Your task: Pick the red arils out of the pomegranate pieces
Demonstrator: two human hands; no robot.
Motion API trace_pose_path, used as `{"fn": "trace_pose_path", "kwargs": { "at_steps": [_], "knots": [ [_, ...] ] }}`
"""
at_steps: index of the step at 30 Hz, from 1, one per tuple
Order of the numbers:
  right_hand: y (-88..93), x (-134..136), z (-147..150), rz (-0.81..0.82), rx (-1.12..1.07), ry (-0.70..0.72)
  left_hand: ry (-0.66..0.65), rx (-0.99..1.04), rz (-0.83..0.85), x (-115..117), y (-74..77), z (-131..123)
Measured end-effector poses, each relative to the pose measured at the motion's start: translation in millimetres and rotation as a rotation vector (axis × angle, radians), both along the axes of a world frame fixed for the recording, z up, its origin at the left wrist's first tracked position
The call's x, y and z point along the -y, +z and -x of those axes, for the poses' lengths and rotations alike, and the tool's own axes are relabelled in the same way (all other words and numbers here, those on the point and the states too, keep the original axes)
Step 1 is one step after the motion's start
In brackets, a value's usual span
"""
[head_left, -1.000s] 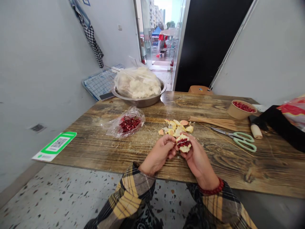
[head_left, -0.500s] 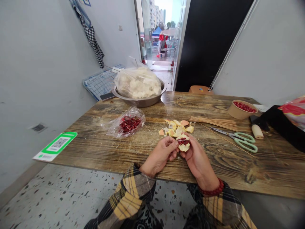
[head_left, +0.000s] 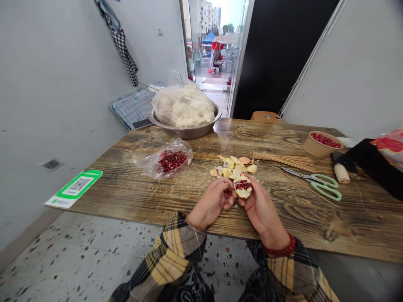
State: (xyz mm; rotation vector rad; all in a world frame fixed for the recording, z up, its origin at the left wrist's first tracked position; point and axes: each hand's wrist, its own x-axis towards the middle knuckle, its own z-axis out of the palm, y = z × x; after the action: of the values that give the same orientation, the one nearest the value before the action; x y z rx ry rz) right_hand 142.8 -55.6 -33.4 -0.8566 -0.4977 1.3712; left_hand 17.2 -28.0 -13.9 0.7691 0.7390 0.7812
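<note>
My right hand (head_left: 258, 206) holds a piece of pomegranate (head_left: 243, 187), pale pith with red seeds showing on top. My left hand (head_left: 213, 202) is curled beside it, fingertips pressed against the piece's left side with red seeds under them. Both hands rest over the near edge of the wooden table (head_left: 151, 191). Just beyond them lies a small heap of yellow-pink peel scraps (head_left: 233, 166). A clear plastic bag of loose red seeds (head_left: 170, 160) sits to the left of the heap.
A steel basin (head_left: 189, 131) with a white-filled plastic bag stands at the table's far left. To the right lie bamboo skewers (head_left: 285, 160), green-handled scissors (head_left: 317, 183), a paper cup of seeds (head_left: 320, 144), a knife handle (head_left: 341, 172) and dark cloth (head_left: 374, 166).
The pomegranate piece has shrunk slightly and sits lower in my right hand; my left fingers have closed in tighter on it. The view has tilted a little.
</note>
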Motion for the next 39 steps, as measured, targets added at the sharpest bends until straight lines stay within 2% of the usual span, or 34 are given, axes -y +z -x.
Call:
{"fn": "trace_pose_path", "kwargs": {
  "at_steps": [11,22,29,34,39],
  "knots": [
    [-0.2,3.7,1.8,-0.027,0.13,-0.104,0.029,-0.091,-0.105,1.6,-2.5,-0.6],
    [4.5,6.3,5.7,-0.02,0.337,-0.146,0.066,-0.147,-0.101,-0.5,-7.4,-2.9],
    [0.1,3.8,2.2,-0.016,0.171,-0.096,0.052,-0.026,-0.028,-1.5,-6.6,0.5],
    [-0.4,2.4,0.7,-0.044,0.059,-0.086,0.133,-0.082,-0.063,-1.7,-4.2,-0.8],
    [1.8,2.7,1.4,-0.032,0.061,-0.113,0.215,-0.156,-0.16,-1.2,-4.0,-1.0]
  ]
}}
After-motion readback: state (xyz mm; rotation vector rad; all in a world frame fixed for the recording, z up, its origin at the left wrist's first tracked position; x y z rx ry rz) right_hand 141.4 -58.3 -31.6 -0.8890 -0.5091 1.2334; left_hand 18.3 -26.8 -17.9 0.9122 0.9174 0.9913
